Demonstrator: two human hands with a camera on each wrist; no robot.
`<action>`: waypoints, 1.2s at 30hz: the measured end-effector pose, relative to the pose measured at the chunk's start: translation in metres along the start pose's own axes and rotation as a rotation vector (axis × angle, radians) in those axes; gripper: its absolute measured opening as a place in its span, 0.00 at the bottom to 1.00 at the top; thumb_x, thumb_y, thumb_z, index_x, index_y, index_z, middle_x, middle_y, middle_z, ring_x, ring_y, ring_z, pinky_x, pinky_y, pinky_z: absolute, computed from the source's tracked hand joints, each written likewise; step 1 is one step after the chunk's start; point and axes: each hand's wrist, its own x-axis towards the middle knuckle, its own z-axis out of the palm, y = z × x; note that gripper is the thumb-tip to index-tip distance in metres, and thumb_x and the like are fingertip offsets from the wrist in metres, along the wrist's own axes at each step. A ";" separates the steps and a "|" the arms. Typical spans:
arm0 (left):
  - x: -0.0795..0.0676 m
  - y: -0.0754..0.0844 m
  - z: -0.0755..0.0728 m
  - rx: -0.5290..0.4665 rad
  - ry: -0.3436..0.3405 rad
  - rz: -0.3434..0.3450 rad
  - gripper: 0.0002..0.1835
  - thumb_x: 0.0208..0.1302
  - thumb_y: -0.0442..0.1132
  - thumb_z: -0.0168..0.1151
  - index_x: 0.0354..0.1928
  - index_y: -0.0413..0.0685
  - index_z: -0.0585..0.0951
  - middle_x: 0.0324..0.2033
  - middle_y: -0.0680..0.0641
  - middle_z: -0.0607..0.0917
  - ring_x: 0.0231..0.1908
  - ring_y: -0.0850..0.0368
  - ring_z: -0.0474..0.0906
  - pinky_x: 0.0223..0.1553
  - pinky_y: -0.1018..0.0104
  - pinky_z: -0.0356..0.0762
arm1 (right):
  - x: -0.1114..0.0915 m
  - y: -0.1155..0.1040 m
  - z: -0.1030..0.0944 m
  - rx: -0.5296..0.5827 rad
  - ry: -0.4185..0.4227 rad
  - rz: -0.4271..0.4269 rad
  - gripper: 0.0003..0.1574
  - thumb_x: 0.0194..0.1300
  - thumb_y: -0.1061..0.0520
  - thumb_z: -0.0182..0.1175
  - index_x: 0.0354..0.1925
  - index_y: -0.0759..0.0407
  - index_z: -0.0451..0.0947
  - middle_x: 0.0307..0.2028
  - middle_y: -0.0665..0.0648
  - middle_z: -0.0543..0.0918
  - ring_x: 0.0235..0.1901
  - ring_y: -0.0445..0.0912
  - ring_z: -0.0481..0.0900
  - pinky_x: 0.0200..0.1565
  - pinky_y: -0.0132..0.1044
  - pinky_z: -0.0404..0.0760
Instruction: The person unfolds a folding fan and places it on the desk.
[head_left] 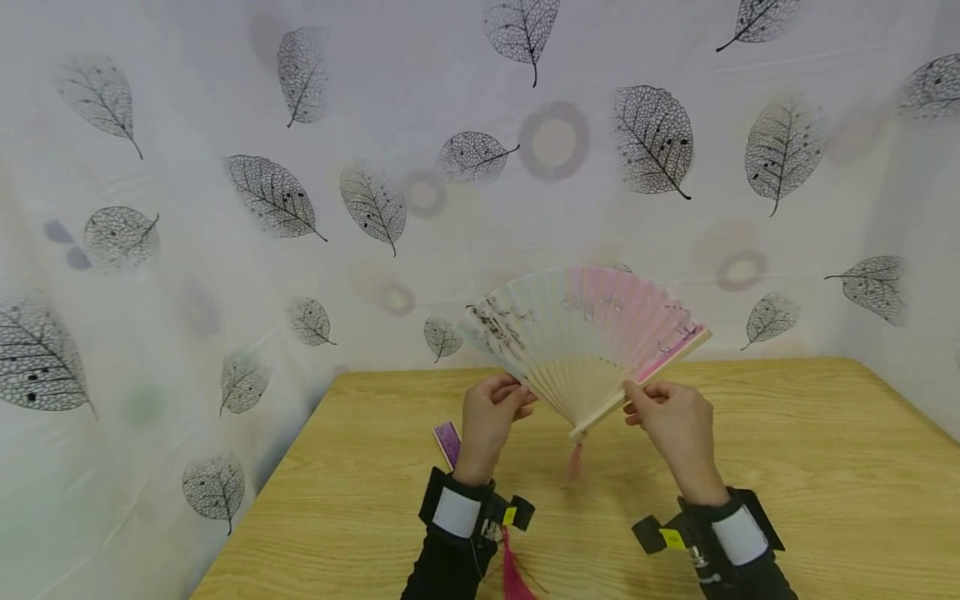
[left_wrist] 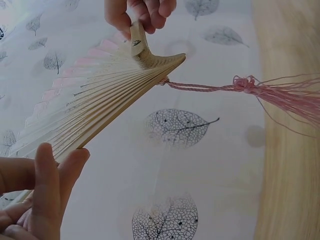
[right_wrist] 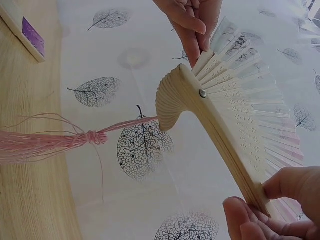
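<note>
Listing by view, head first: one folding fan [head_left: 585, 333], spread in a wide arc, pale blue-white shading to pink, held above the tabletop [head_left: 337, 517] between two hands. Left hand [head_left: 491, 421]: pinching the pale outer edge. Right hand [head_left: 671, 421]: pinching the pink-side outer stick. Pale pink tassel [head_left: 574, 463], hanging from the fan's narrow end. On the tabletop: one purple-faced item [head_left: 447, 443], partly hidden by the left hand and wrist; one deep pink tassel [head_left: 513, 575], beside the left forearm. Leaf-printed backdrop [head_left: 172, 308] behind. Left wrist view: slender ribs [left_wrist: 95, 115] converging toward the rivet [left_wrist: 136, 43]; left thumb and fingers on the near edge. Right wrist view: layered outer stick [right_wrist: 225, 140], gripped near its outer end by right thumb and fingers. Handling, as judged: pinch best placed on wood, off the pleated leaf; both edges best turned evenly about the rivet, without forcing, since overspreading could strain the folds; tassel best left hanging clear of the ribs.
</note>
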 end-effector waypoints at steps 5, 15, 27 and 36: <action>0.002 0.000 -0.002 -0.024 0.006 -0.021 0.13 0.56 0.32 0.56 0.41 0.29 0.76 0.35 0.35 0.83 0.33 0.54 0.80 0.32 0.73 0.81 | 0.003 0.000 -0.003 0.040 -0.074 0.016 0.33 0.55 0.36 0.54 0.32 0.67 0.81 0.22 0.59 0.84 0.20 0.43 0.80 0.22 0.28 0.79; 0.005 0.000 -0.004 -0.052 0.029 -0.060 0.12 0.56 0.30 0.56 0.41 0.29 0.76 0.33 0.38 0.84 0.32 0.55 0.80 0.32 0.72 0.81 | 0.005 0.000 -0.007 0.081 -0.108 0.049 0.34 0.55 0.36 0.54 0.33 0.68 0.80 0.23 0.59 0.84 0.22 0.45 0.80 0.23 0.28 0.80; 0.006 -0.001 -0.004 -0.072 0.042 -0.068 0.12 0.56 0.29 0.56 0.41 0.30 0.76 0.33 0.38 0.84 0.32 0.55 0.80 0.33 0.73 0.81 | 0.004 -0.001 -0.005 0.092 -0.065 0.044 0.32 0.56 0.38 0.55 0.30 0.68 0.80 0.21 0.58 0.84 0.20 0.42 0.80 0.22 0.26 0.80; 0.006 -0.001 -0.006 -0.082 0.064 -0.044 0.12 0.56 0.29 0.56 0.41 0.29 0.76 0.32 0.38 0.84 0.32 0.56 0.80 0.32 0.73 0.80 | 0.003 -0.002 -0.005 0.121 -0.046 0.038 0.32 0.56 0.38 0.55 0.31 0.68 0.80 0.22 0.57 0.84 0.21 0.43 0.80 0.23 0.27 0.80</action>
